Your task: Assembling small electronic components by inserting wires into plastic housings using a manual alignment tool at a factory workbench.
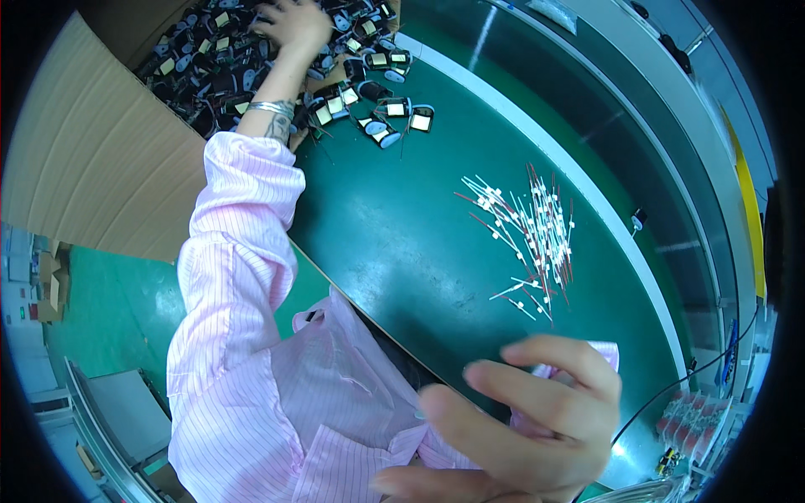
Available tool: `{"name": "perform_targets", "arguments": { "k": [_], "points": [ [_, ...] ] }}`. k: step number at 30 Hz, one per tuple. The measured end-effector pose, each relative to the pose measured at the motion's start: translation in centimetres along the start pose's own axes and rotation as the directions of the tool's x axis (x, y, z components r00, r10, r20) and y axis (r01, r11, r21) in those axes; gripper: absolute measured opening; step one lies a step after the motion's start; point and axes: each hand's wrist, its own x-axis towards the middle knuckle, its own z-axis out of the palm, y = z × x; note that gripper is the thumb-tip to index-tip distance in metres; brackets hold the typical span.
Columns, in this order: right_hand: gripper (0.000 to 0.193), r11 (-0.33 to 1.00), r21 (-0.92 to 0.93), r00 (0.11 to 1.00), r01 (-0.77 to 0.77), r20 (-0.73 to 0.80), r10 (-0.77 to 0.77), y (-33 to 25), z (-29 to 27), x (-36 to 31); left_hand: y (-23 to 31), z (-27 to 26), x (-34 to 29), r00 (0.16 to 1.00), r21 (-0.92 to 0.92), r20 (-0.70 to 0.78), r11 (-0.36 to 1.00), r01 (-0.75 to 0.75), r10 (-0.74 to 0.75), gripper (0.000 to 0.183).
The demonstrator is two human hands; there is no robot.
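At the upper left, my left hand (295,29) is over a heap of small black parts (214,80) in an open cardboard box (101,151). Its fingers are spread, and nothing shows held in them; a bracelet circles that wrist. The parts have pale yellow pads, grey rounded pieces and thin wires. My right hand (541,411) is raised close to the camera at the lower right, fingers loosely curled and apart, with nothing between them. Beyond it, a loose bunch of short white and red wires with small white connectors (545,230) lies on the green table (394,226).
Several more black parts (377,130) lie on the table beside the box. A single small part (639,220) rests near the white strip (579,180) along the far edge. A black cable (696,373) and stacked clear-and-red items (694,419) are at the right.
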Motion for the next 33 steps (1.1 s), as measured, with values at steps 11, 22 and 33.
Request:
{"name": "perform_targets", "arguments": {
  "k": [11,22,33],
  "points": [
    [0.024,0.871,0.444,0.972,-0.213,0.189,0.142,2.0,0.6,-0.1,1.1,-2.8,-1.1,0.921,0.03,0.387,0.999,0.04,-0.048,0.049],
    [0.022,0.993,-0.013,0.956,0.114,0.275,-0.106,2.4,-6.0,-3.5,2.5,-3.5,-6.1,0.935,-0.24,0.305,0.965,-0.11,0.182,0.033],
    [0.019,1.0,-0.004,0.996,-0.011,0.093,0.012,4.1,-3.6,-6.4,5.8,-5.0,-13.4,0.83,-0.69,0.08,0.632,-0.353,0.552,0.029]
  ]
}}
